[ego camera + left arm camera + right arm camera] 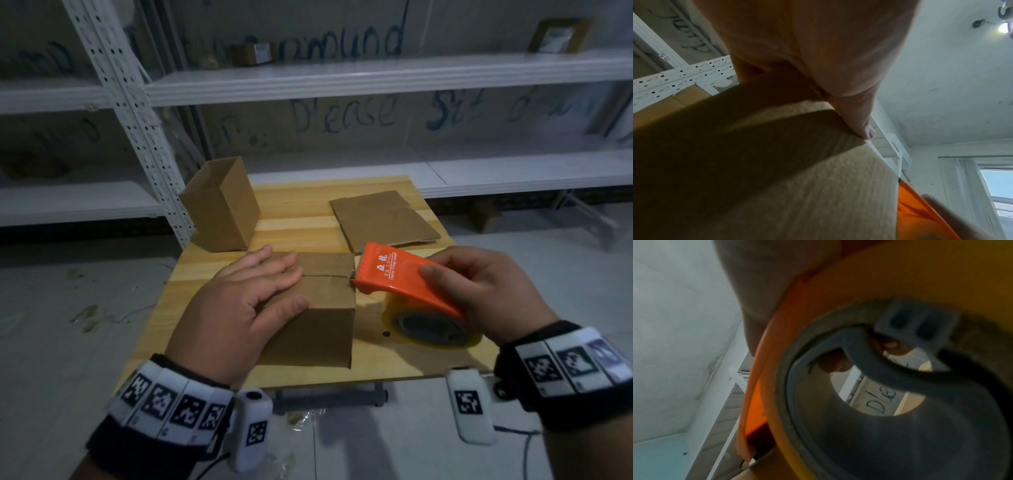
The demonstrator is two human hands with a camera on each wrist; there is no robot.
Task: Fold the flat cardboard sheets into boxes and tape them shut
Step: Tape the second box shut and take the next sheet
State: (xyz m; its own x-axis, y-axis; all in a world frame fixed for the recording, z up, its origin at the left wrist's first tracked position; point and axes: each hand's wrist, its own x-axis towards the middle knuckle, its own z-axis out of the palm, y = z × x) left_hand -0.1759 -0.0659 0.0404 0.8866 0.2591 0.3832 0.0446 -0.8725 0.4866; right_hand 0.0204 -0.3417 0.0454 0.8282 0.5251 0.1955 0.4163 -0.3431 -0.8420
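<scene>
A closed cardboard box (325, 322) sits at the near middle of the wooden table (376, 359), its top flaps meeting in a seam. My left hand (253, 291) lies flat on the box top with straight fingers; in the left wrist view its thumb (861, 128) presses the box (777, 178) edge. My right hand (479, 291) grips an orange tape dispenser (404, 277) with a clear tape roll (428, 325), its cutter end touching the right end of the seam. The right wrist view is filled by the roll's grey core (879, 402).
An open, upright cardboard box (222, 205) stands at the table's far left. A flat cardboard sheet (380, 216) lies at the far right. White metal shelving (342, 78) runs behind the table. The dispenser's orange side (916, 219) shows beside the box.
</scene>
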